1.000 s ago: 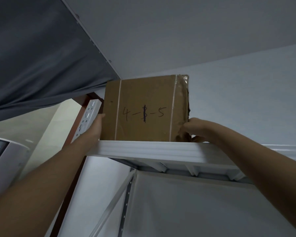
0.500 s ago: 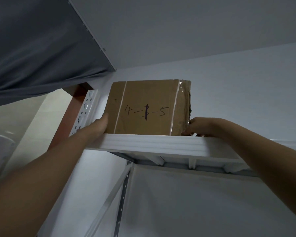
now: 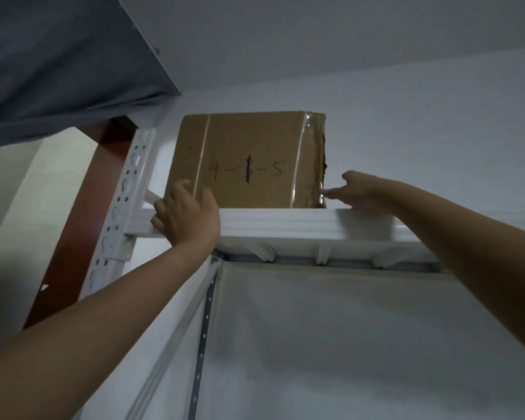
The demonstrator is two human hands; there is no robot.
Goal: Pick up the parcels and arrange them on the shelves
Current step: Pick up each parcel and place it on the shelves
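Where the cardboard parcel [image 3: 249,160] sits — ridged white shelf [image 3: 285,222]

"4-?-5" handwritten on cardboard parcel [image 3: 249,159]

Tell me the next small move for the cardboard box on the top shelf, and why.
Probably draw both hands back: the cardboard box already sits on the top shelf behind its front rail. The left hand and right hand are open, only fingertips near its lower corners.

parcel [image 3: 249,160] on top shelf [image 3: 285,222] | left hand [image 3: 188,215] touching | right hand [image 3: 361,189] beside, fingers spread
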